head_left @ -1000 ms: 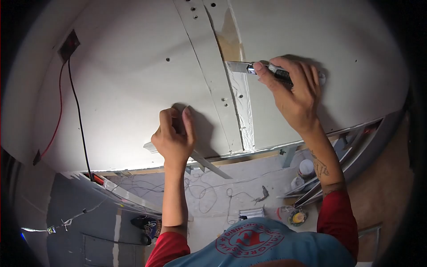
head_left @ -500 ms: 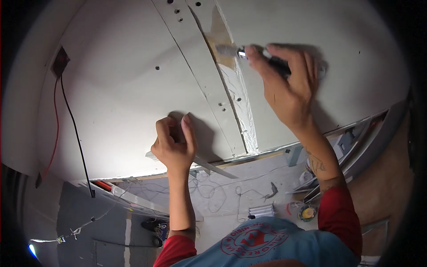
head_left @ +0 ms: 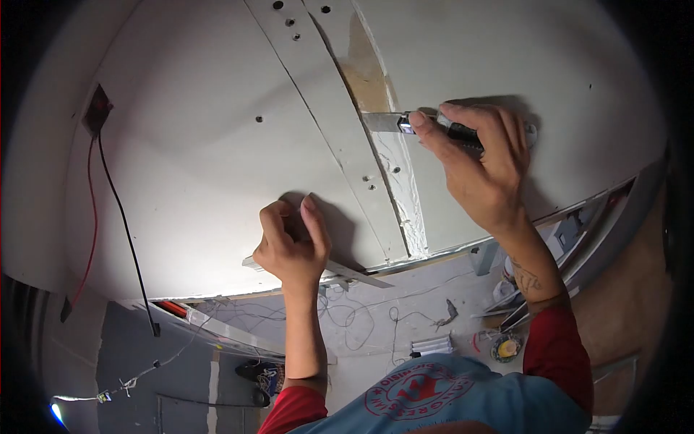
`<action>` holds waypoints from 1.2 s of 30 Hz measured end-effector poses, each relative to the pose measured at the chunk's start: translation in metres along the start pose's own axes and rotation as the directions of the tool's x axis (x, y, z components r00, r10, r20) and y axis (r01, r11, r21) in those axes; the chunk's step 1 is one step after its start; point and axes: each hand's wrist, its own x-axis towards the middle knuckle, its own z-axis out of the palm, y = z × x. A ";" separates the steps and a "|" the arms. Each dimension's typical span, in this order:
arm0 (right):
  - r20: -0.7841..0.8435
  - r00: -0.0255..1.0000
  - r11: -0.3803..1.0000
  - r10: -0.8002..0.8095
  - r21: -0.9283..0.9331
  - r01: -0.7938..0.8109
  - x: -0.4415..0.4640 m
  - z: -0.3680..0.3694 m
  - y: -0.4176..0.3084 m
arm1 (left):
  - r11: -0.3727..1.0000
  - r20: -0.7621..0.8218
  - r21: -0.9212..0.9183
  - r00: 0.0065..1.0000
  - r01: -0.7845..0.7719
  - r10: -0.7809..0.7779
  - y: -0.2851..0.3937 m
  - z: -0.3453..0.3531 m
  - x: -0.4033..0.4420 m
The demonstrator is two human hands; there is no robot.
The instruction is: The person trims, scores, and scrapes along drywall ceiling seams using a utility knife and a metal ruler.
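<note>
My right hand (head_left: 491,159) grips the dark handle of a utility knife (head_left: 463,132). Its wide blade (head_left: 383,122) points left and lies across the seam strip (head_left: 397,173), just under a tan bare patch (head_left: 365,76) in the pale panel (head_left: 217,159). Lower left, my left hand (head_left: 293,242) rests against the panel with its fingers curled and its thumb raised; whatever they hold, if anything, is hidden. A thin metal strip (head_left: 358,275) passes behind that wrist near the panel's lower edge.
Red and black wires (head_left: 119,210) hang from a square opening (head_left: 97,111) on the left. Below the panel edge are loose cords (head_left: 350,311), a yellow-topped container (head_left: 506,349), a pale ribbed object (head_left: 432,346) and metal framing (head_left: 571,253) at right.
The knife blade went up over the tan patch, then came back down to its lower end with my right hand. The view shifted slightly; my left hand keeps its curled pose by the panel.
</note>
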 end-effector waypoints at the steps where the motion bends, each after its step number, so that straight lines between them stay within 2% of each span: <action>1: 0.002 1.000 1.000 0.001 0.000 -0.001 -0.002 0.002 0.000 | 1.000 -0.012 -0.013 1.000 -0.002 0.001 0.000 0.001 -0.001; 6: -0.099 0.995 0.999 0.008 -0.033 -0.012 -0.007 0.015 -0.002 | 0.999 0.022 -0.038 0.999 0.026 -0.025 0.000 -0.002 -0.001; 12: -0.142 0.990 0.999 -0.009 -0.046 0.003 -0.002 0.021 0.001 | 1.000 0.007 -0.016 1.000 0.016 -0.016 0.002 -0.001 -0.001; 16: -0.116 0.993 0.999 -0.015 -0.052 0.009 -0.001 0.019 0.005 | 1.000 0.027 -0.001 0.999 0.022 -0.022 0.005 -0.003 0.001; 26: -0.169 0.980 0.995 -0.104 -0.030 0.100 0.008 0.025 0.021 | 1.000 0.018 0.011 1.000 0.012 -0.012 0.005 0.000 -0.002; 31: -0.168 0.980 0.995 -0.104 -0.031 0.100 0.008 0.025 0.024 | 0.999 0.018 -0.039 1.000 0.023 -0.022 0.008 0.000 0.000; 32: -0.209 0.972 0.994 -0.108 -0.026 0.105 0.008 0.029 0.024 | 0.999 0.023 -0.033 0.999 0.028 -0.028 0.009 -0.003 0.001; 34: -0.301 0.951 0.998 -0.066 -0.034 0.059 0.011 0.031 0.039 | 0.956 0.074 -0.246 0.987 0.158 -0.144 0.013 -0.005 0.010; 36: -0.400 0.916 0.998 0.017 -0.044 -0.038 0.019 0.020 0.071 | 0.969 0.104 -0.208 0.988 0.131 -0.111 0.033 -0.009 0.029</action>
